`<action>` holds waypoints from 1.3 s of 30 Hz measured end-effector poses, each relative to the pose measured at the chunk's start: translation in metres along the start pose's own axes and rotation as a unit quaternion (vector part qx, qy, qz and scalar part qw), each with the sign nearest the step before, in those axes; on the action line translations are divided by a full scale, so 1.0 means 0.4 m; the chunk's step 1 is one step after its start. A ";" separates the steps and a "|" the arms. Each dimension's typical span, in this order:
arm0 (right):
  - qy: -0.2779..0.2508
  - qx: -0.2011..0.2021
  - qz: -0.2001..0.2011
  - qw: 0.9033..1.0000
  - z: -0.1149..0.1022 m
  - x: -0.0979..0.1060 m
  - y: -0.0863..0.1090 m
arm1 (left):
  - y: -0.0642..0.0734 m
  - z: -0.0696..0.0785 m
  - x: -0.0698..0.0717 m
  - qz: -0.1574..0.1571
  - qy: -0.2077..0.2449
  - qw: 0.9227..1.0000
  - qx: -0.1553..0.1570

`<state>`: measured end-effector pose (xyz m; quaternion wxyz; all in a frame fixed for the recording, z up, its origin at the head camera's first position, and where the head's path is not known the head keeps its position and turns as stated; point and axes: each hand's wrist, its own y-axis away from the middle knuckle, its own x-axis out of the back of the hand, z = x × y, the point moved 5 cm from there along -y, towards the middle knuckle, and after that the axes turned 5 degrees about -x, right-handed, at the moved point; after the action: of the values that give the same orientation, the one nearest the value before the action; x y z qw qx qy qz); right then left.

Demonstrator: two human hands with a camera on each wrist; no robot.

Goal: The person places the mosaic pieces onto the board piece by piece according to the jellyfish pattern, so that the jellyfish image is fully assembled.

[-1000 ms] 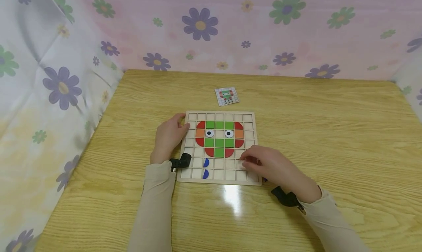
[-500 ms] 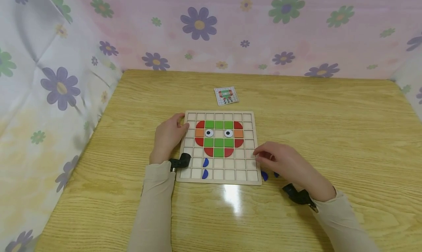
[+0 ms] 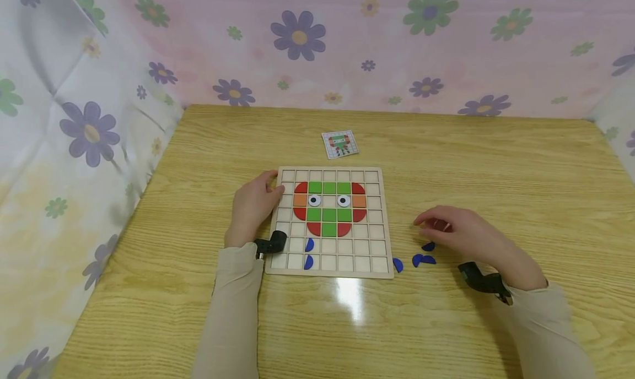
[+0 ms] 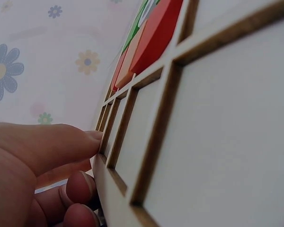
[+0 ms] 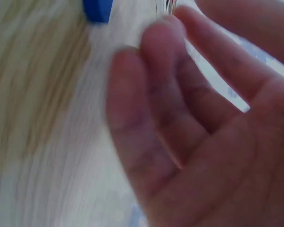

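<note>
A wooden grid board lies on the table, bearing red, green and orange pieces and two eye discs arranged as a face. Two blue half-circle pieces sit in cells below it. My left hand holds the board's left edge, thumb on the rim and fingers curled against the side in the left wrist view. To the right of the board, my right hand hovers with fingers loosely bent and nothing between them. Several loose blue half-circles lie under and beside it.
Behind the board lies a small pattern card printed with a similar figure. Flowered cloth hangs behind the wooden table and along its left side. A black wrist camera is strapped to each arm.
My right hand has moved off the board's right side to the right, uncovering the loose blue half-circles. My left hand and the board have stayed in place.
</note>
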<state>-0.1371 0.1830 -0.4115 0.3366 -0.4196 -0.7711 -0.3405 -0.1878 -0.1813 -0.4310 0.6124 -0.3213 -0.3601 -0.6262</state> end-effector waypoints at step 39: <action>0.104 -0.035 -0.029 0.994 -0.019 -0.017 -0.001 | 0.001 0.001 -0.003 -0.005 0.000 1.000 0.002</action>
<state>-0.1328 0.1736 -0.4130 0.3900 -0.3710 -0.7316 -0.4182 -0.1875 -0.1803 -0.4318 0.6099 -0.3183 -0.3628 -0.6286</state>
